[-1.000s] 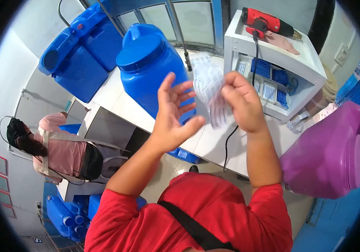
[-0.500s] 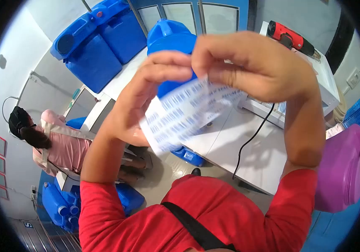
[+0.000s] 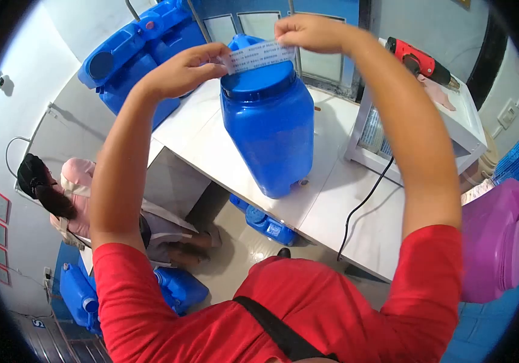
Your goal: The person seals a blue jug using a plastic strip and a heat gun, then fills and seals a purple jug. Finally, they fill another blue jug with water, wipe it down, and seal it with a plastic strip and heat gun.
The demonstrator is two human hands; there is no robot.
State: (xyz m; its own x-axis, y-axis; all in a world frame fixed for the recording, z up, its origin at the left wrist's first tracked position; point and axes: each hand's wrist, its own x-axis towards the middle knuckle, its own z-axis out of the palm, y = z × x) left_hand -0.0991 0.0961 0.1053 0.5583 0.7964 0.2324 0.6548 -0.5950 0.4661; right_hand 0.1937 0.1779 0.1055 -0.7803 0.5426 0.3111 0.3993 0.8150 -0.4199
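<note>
A plastic seal band [image 3: 261, 55], printed with repeated "refuse if seal is broken" lettering, is stretched between my two hands. My left hand [image 3: 194, 69] pinches its left end, and my right hand [image 3: 309, 33] pinches the upper right end between thumb and fingers. Just in front of the band is the round blue cap [image 3: 258, 81] of a tall blue jug [image 3: 271, 130]. The band overlaps the cap's far edge in this view. Upright on the white table [image 3: 208, 139], the jug stands between my raised arms.
At right a red heat gun [image 3: 420, 59] lies on a white stand [image 3: 468, 124]; a black cable [image 3: 365, 209] hangs across the table. A purple container [image 3: 495, 248] is at far right. More blue jugs [image 3: 132, 66] stand behind left. A person in pink [image 3: 79, 212] works at left.
Both hands have moved away from me and apart, drawing the band from a blurred, slanted sheet into a narrow strip by the cap. The blue jug is now largely uncovered.
</note>
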